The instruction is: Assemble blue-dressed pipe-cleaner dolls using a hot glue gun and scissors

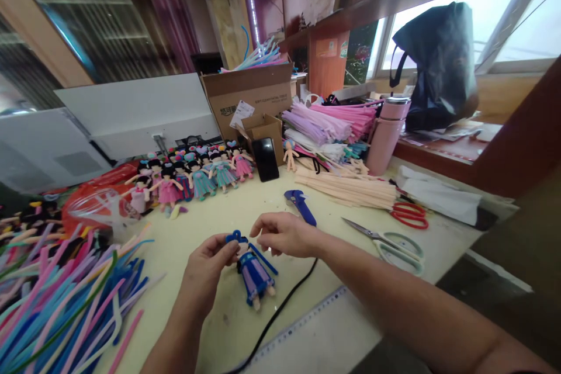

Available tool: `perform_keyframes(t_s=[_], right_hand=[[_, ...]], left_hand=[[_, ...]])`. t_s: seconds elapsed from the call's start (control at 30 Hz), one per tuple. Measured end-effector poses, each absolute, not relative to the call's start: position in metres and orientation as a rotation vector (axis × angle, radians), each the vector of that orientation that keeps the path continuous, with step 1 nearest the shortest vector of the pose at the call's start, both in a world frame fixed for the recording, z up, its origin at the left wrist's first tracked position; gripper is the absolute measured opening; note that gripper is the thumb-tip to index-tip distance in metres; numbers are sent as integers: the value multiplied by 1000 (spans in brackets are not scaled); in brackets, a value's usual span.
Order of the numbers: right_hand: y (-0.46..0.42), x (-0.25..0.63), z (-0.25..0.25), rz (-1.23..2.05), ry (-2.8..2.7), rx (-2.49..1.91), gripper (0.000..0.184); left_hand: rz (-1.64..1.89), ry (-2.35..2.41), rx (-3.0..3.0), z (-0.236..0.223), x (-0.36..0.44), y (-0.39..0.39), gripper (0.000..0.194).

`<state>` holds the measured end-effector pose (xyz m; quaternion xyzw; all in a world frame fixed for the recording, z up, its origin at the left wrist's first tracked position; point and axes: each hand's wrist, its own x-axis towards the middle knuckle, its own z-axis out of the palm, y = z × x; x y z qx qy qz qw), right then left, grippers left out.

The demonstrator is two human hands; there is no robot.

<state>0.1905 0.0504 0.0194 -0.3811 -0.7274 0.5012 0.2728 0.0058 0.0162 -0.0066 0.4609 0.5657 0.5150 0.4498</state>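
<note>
My left hand pinches a small pipe-cleaner doll at its head, thumb on top. The doll lies tilted on the table, wearing a blue and lilac striped dress, its feet toward me. Blue loops of fuzzy stem stand up at the head beside my left fingertips. From the head a loose blue stem runs down to the right, passing close under my right hand. The right fingers are bent and apart, just above the doll; I see nothing held in them.
A blue glue gun with a black cord lies beyond my right hand. Green-handled scissors and red-handled scissors are at right. Finished dolls, a phone, stem bundles and a pink flask stand behind.
</note>
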Motion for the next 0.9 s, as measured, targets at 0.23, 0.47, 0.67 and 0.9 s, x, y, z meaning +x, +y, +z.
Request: perform_keyframes(t_s=[0.23,0.47,0.67,0.9], right_hand=[[10,305,35,658,-2357,-1377,26],[-11,409,-38,128,-2311,-1992,39],[-23,394,-45,166,-2178,-2138,48],[-36,380,-14,1177,-1634,-1633,62]], left_hand=[[1361,1255,886,-5,5,17,36],[1333,1228,906,-6,8,14,31],[1372,1205,925,-5,9,12,22],[1404,1111,873,-5,10,13,18]])
